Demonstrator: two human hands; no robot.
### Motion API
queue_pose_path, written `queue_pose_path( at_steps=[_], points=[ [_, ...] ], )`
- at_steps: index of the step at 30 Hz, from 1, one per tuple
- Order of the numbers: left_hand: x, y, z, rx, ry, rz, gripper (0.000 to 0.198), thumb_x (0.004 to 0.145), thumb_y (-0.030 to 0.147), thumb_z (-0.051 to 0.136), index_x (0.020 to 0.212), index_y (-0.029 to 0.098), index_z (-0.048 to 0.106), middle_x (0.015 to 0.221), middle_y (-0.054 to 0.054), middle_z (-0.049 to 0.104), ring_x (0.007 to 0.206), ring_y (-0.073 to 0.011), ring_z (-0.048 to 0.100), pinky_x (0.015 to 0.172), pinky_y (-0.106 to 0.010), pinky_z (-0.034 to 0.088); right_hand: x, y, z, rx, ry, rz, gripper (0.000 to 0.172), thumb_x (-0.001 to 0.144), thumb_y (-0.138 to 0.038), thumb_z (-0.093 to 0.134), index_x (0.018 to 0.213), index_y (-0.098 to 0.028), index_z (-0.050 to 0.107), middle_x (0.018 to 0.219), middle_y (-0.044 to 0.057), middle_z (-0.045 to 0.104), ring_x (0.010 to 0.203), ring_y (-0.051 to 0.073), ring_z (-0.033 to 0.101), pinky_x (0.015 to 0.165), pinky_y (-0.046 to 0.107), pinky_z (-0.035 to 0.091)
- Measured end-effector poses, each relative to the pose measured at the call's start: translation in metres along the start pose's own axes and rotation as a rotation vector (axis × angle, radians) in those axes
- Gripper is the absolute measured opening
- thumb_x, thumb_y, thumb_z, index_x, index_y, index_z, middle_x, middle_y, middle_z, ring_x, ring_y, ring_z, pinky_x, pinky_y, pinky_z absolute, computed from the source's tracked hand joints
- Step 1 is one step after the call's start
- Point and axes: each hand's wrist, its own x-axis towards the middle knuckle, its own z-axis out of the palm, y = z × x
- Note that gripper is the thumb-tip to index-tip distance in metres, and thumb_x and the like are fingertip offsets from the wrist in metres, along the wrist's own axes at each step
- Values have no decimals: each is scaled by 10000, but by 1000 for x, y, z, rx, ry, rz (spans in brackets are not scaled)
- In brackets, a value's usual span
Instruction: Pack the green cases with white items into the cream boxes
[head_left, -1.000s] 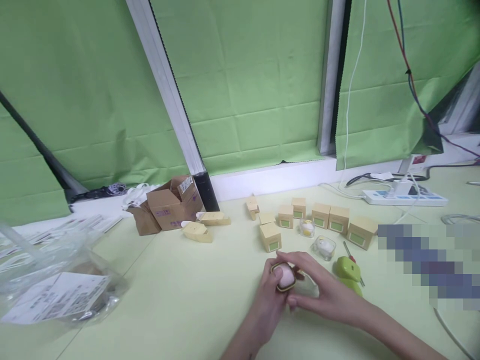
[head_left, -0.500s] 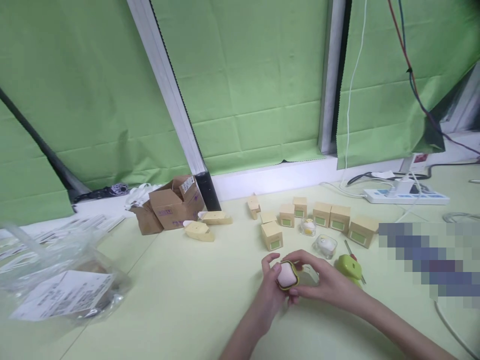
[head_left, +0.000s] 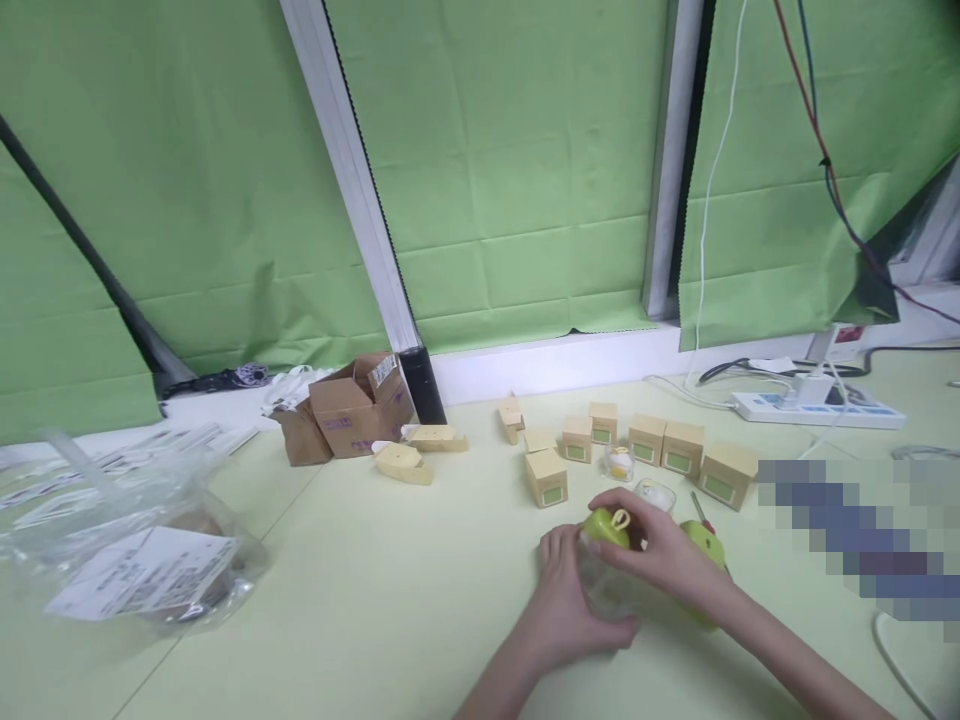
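Your right hand (head_left: pixel 660 552) now pinches the green piece (head_left: pixel 604 532), its yellow loop (head_left: pixel 621 519) uppermost at the fingertips; half a second earlier, a pale face of apparently the same piece showed between both hands. Your left hand (head_left: pixel 561 606) has left it and curls round the clear container (head_left: pixel 602 592), just below your right fingers. The work has seemingly passed to pairing piece with container; contact between them cannot be told.

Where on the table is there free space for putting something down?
Bare: the table between the plastic bag and the left hand. Crowded: around the right hand, with small boxes and a green object close by.
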Motion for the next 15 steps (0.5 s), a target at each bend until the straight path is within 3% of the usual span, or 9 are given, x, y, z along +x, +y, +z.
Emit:
queue_pose_path(
  at_steps=[3, 8, 15],
  points=[
    [2, -3, -3, 32, -84, -84, 586, 552, 185, 692, 1097, 195, 474, 1077, -73, 429, 1060, -268, 392, 902, -368, 326, -6, -8, 5, -102, -62, -19, 248, 712, -235, 567, 960, -224, 563, 846, 10, 621, 687, 170, 566, 599, 271, 463],
    [5, -8, 5, 110, 58, -189, 488, 524, 230, 704, 902, 191, 398, 971, -67, 437, 963, -257, 428, 801, -344, 359, -12, -12, 15, -282, -144, -116, 281, 681, -188, 543, 951, -253, 585, 857, 7, 563, 719, 175, 586, 641, 276, 448],
    [2, -8, 7, 92, 102, -187, 490, 524, 252, 706, 873, 208, 364, 935, -48, 418, 956, -252, 403, 787, -336, 331, -14, -1, 18, -303, -228, -135, 355, 785, -265, 511, 1136, -312, 500, 983, 25, 528, 815, 188, 601, 714, 282, 452]
  ],
)
